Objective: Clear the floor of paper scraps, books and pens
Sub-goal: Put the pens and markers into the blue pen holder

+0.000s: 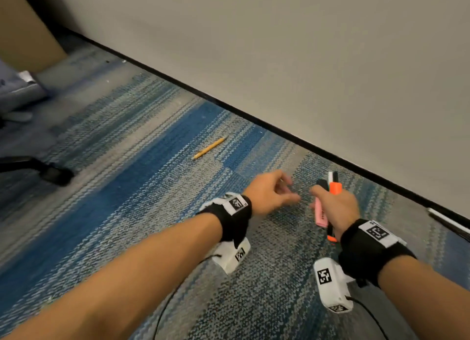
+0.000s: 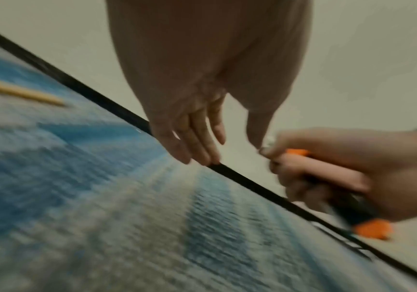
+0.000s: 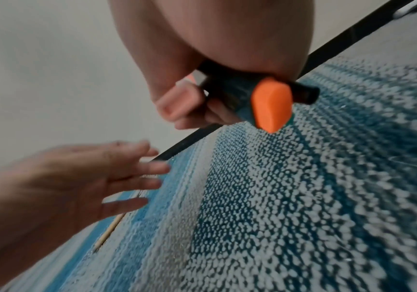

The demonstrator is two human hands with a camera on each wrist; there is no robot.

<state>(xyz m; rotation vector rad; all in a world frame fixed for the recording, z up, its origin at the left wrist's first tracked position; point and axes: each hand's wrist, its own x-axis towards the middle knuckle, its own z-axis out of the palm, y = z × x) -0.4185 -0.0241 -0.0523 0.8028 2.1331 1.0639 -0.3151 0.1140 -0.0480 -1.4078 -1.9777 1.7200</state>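
Note:
My right hand point(image 1: 330, 207) grips a bundle of markers: a pink highlighter point(image 1: 321, 214), an orange-capped marker point(image 1: 335, 188) and dark pens. In the right wrist view the orange end point(image 3: 271, 102) and pink barrel point(image 3: 183, 96) stick out below my curled fingers. My left hand point(image 1: 273, 193) hovers just left of the bundle with fingers spread and loose, holding nothing. Its fingers point(image 2: 197, 142) hang relaxed above the carpet in the left wrist view. A yellow pencil point(image 1: 209, 147) lies on the blue-grey carpet, beyond and left of my left hand.
A white wall with a black baseboard point(image 1: 229, 103) runs diagonally behind the hands. A white and black pen-like object point(image 1: 447, 220) lies by the baseboard at the right. A black chair caster point(image 1: 54, 173) and a grey object point(image 1: 17, 90) sit at the left.

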